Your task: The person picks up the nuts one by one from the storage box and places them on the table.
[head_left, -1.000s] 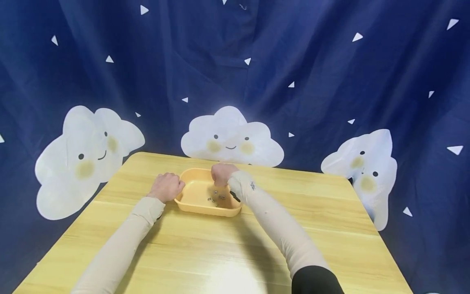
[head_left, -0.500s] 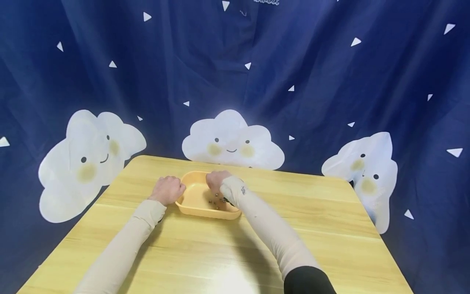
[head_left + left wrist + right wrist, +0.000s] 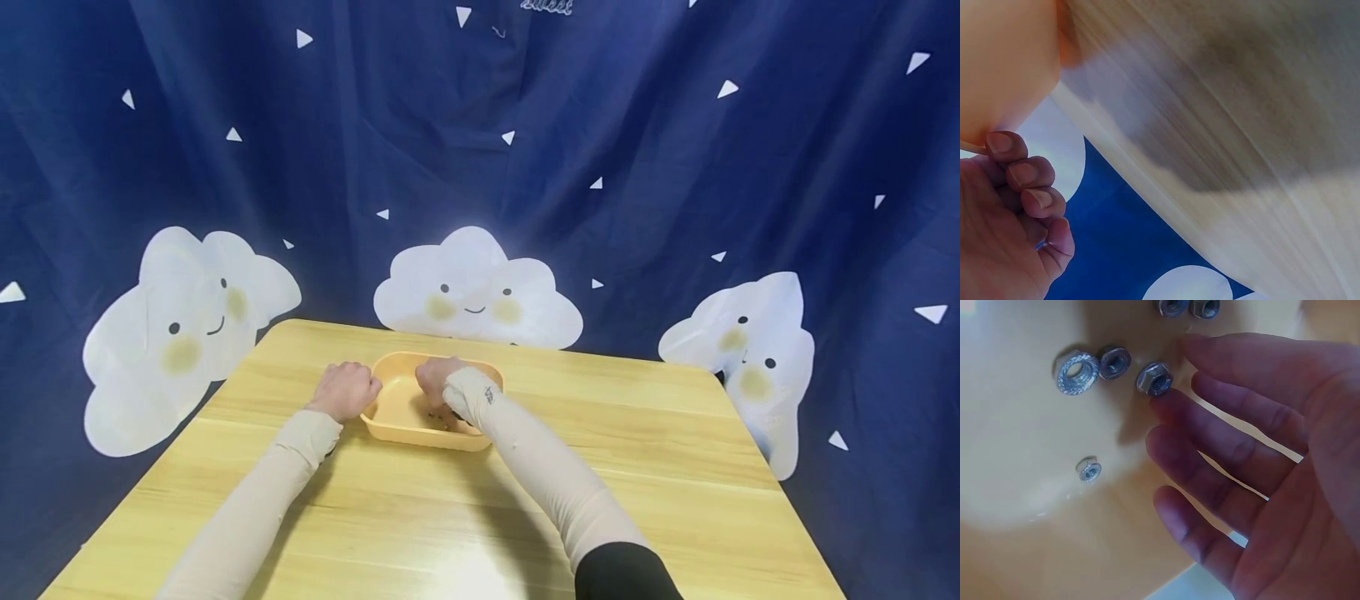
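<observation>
In the head view my left hand (image 3: 347,390) grips the left end of a shallow yellow-orange plastic basin (image 3: 427,437). The left wrist view has its fingers (image 3: 1030,172) curled over the basin's rim (image 3: 1019,69). My right hand (image 3: 441,379) reaches down inside the basin. In the right wrist view its fingers are spread and slightly bent, one fingertip at a metal flange nut (image 3: 1155,379), with the thumb just apart from it. Several more flange nuts lie around it on the basin floor, among them a larger one (image 3: 1077,373) and a small one (image 3: 1089,469).
The basin stands toward the back of a light wooden table (image 3: 390,517). Behind the table hangs a dark blue curtain (image 3: 637,125) printed with white clouds and triangles. A shadow of the right arm falls across the tabletop.
My right hand has moved left and lower into the basin, toward the nuts. The left hand keeps its grip on the rim. The head view has tilted slightly upward.
</observation>
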Demonstrator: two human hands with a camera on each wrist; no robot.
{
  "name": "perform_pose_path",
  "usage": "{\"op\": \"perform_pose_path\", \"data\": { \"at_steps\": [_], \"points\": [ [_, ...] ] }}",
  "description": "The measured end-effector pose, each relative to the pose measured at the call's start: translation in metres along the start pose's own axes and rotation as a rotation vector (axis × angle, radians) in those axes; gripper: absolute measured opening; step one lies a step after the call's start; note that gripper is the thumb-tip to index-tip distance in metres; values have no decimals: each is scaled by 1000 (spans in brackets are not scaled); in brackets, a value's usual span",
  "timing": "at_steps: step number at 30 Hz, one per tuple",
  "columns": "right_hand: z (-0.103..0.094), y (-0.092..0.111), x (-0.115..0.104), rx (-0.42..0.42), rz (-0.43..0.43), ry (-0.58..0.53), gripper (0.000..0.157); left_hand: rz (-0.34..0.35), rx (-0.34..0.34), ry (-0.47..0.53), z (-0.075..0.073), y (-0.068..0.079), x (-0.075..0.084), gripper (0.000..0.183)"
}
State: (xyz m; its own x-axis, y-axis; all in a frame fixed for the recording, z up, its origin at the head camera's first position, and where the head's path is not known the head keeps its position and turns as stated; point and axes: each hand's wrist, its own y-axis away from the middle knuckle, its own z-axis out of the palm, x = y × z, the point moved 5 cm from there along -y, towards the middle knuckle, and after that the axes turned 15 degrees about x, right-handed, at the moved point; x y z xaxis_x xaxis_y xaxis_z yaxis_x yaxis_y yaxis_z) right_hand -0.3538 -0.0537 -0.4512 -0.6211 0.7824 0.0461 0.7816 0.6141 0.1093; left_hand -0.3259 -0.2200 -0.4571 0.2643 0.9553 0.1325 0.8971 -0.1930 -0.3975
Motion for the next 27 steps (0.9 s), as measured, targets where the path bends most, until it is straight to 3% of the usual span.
{"op": "perform_pose_path", "data": {
  "at_steps": [7, 14, 27],
  "points": [
    [5, -1, 2, -2, 16, 35, 15, 2, -13, 0, 1, 1, -1, 41],
    [9, -3, 3, 29, -23, 86, 8, -3, -17, 10, 1, 3, -1, 43],
    [6, 4, 4, -11, -13, 58, 10, 3, 3, 18, -1, 2, 2, 43]
  ]
}}
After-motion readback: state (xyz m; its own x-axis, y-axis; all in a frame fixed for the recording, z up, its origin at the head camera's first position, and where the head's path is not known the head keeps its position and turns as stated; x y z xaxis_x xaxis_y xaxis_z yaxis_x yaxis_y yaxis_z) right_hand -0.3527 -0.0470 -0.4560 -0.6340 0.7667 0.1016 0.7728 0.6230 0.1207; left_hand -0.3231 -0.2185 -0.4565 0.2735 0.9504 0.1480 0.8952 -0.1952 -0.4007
